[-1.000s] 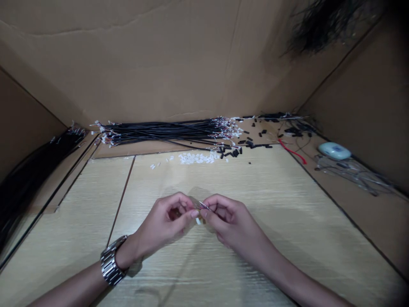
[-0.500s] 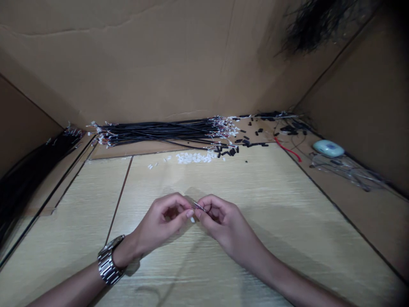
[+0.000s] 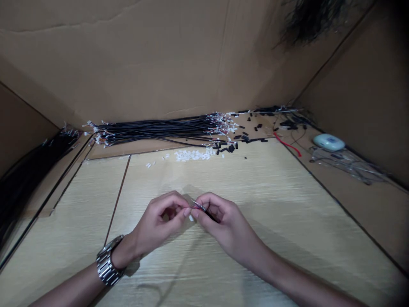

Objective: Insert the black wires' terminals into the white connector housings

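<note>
My right hand (image 3: 220, 215) is closed around a black cable (image 3: 211, 216), whose thin bare-ended wires (image 3: 198, 206) come out between thumb and forefinger. Facing it, my left hand (image 3: 168, 215) pinches at the tips of those wires, thumb against forefinger. A small white connector (image 3: 191, 218) pokes out just below the left thumb; whether it is joined to a wire is hidden by the fingers. Both hands meet above the middle of the table (image 3: 153, 256), with their fingertips almost touching.
Behind the hands lie loose white connectors (image 3: 193, 154) and short black sleeves (image 3: 230, 148). A bundle of black cables (image 3: 153, 128) runs along the back cardboard, and more cables (image 3: 28, 166) lie at left. On the right are a red strip (image 3: 286, 145) and a pale blue object (image 3: 329, 142).
My right fingers have shifted slightly on the cable, so more of its black jacket and the wires shows. The left hand keeps its pinch; the view has tilted a little.
</note>
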Demonstrator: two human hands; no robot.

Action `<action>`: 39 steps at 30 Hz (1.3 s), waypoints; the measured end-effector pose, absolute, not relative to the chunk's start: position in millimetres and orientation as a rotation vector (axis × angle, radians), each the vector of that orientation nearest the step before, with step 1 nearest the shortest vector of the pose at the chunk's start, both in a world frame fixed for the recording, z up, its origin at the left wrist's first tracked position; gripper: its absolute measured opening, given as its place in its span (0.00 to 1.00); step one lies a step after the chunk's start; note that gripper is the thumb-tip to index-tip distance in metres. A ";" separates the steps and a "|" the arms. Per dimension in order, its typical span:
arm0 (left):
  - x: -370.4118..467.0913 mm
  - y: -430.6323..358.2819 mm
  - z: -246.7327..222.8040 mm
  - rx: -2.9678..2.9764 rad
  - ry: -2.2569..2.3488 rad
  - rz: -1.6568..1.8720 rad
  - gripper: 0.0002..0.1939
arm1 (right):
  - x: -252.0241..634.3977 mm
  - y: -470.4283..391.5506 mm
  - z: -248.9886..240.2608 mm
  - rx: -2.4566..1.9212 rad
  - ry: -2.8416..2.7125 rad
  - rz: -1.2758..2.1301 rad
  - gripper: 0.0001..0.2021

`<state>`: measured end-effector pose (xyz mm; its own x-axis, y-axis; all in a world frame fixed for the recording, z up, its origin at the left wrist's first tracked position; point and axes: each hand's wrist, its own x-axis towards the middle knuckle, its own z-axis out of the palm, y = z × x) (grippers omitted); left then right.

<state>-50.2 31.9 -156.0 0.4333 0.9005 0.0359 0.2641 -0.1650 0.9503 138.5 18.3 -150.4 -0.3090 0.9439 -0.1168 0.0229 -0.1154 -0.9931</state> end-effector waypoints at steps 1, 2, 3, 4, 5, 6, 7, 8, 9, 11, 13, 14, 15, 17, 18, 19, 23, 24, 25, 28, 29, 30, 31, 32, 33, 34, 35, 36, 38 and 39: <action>-49.8 32.0 -155.4 1.663 1.034 0.779 0.09 | 138.9 18.4 -149.2 -1.131 -1.390 1.525 0.08; -49.2 32.3 -154.6 1.646 1.041 0.760 0.09 | 139.4 18.5 -148.0 -1.133 -1.397 1.517 0.07; -48.5 32.7 -153.5 1.639 1.037 0.732 0.10 | 139.8 18.6 -146.9 -1.138 -1.405 1.506 0.08; -47.7 33.2 -152.3 1.644 1.017 0.699 0.10 | 140.3 18.6 -146.2 -1.142 -1.411 1.492 0.08; -47.0 33.8 -151.0 1.660 0.983 0.664 0.10 | 140.7 18.6 -145.7 -1.142 -1.414 1.481 0.07; -46.5 34.5 -150.0 1.676 0.945 0.633 0.11 | 141.1 18.4 -145.5 -1.138 -1.418 1.472 0.07; -46.5 35.1 -149.1 1.683 0.908 0.610 0.11 | 141.5 18.0 -145.4 -1.132 -1.424 1.466 0.07; -46.8 35.7 -148.7 1.672 0.881 0.594 0.12 | 141.8 17.5 -145.2 -1.124 -1.432 1.458 0.07; -47.7 36.3 -148.5 1.641 0.867 0.584 0.13 | 142.0 16.8 -144.8 -1.121 -1.443 1.449 0.06; -50.6 37.8 -148.7 1.525 0.863 0.570 0.13 | 142.2 15.0 -143.0 -1.132 -1.482 1.429 0.05; -54.0 39.6 -148.2 1.379 0.858 0.558 0.14 | 141.9 12.9 -139.9 -1.125 -1.546 1.412 0.04; -55.4 40.6 -147.4 1.317 0.849 0.554 0.14 | 141.6 11.8 -138.1 -1.103 -1.583 1.398 0.04; -56.4 41.6 -146.2 1.269 0.833 0.552 0.14 | 141.4 11.0 -136.5 -1.070 -1.619 1.382 0.03; -57.6 43.3 -143.2 1.214 0.796 0.541 0.14 | 141.1 9.9 -133.6 -1.006 -1.651 1.339 0.05; -58.0 43.9 -141.8 1.203 0.781 0.531 0.14 | 141.1 9.8 -132.4 -0.994 -1.650 1.319 0.05; -58.3 44.4 -140.7 1.198 0.771 0.519 0.15 | 141.2 10.0 -131.2 -0.998 -1.646 1.313 0.06; -60.3 45.8 -140.1 1.217 0.757 0.478 0.16 | 142.0 11.6 -126.7 -1.053 -1.607 1.342 0.06; -60.9 46.1 -140.6 1.228 0.753 0.469 0.16 | 142.1 12.0 -125.8 -1.066 -1.592 1.356 0.06; -61.4 46.4 -141.2 1.240 0.748 0.465 0.16 | 142.1 12.2 -125.0 -1.077 -1.576 1.370 0.05; -62.2 46.8 -142.1 1.268 0.728 0.468 0.15 | 141.4 12.0 -124.2 -1.107 -1.538 1.403 0.05; -62.3 46.8 -142.2 1.272 0.720 0.471 0.14 | 141.0 11.9 -124.3 -1.116 -1.526 1.413 0.05; -62.4 46.7 -142.3 1.277 0.713 0.474 0.14 | 140.5 11.7 -124.6 -1.123 -1.514 1.423 0.05; -62.6 46.7 -142.3 1.285 0.705 0.474 0.13 | 140.0 11.5 -124.9 -1.133 -1.505 1.432 0.05; -62.8 46.6 -142.5 1.294 0.701 0.472 0.13 | 139.7 11.3 -125.2 -1.141 -1.499 1.441 0.05; -63.0 46.5 -142.6 1.302 0.698 0.471 0.12 | 139.5 11.2 -125.5 -1.148 -1.496 1.448 0.05; -63.2 46.4 -142.8 1.309 0.696 0.469 0.12 | 139.5 11.2 -125.8 -1.153 -1.496 1.452 0.04; -63.3 46.3 -142.9 1.313 0.695 0.468 0.12 | 139.7 11.1 -126.0 -1.158 -1.497 1.455 0.04; -63.3 46.2 -143.1 1.315 0.695 0.467 0.12 | 140.0 11.1 -126.3 -1.160 -1.498 1.457 0.04; -63.1 46.0 -142.9 1.317 0.690 0.465 0.11 | 140.9 11.3 -126.7 -1.157 -1.502 1.458 0.04; -62.9 46.0 -142.7 1.320 0.687 0.461 0.11 | 141.4 11.5 -126.9 -1.152 -1.507 1.457 0.04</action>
<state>-62.9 46.0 -142.7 0.7219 0.6645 -0.1931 0.0727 0.2046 0.9761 141.4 11.5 -126.9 -0.3303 0.9406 -0.0784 0.1103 -0.0440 -0.9929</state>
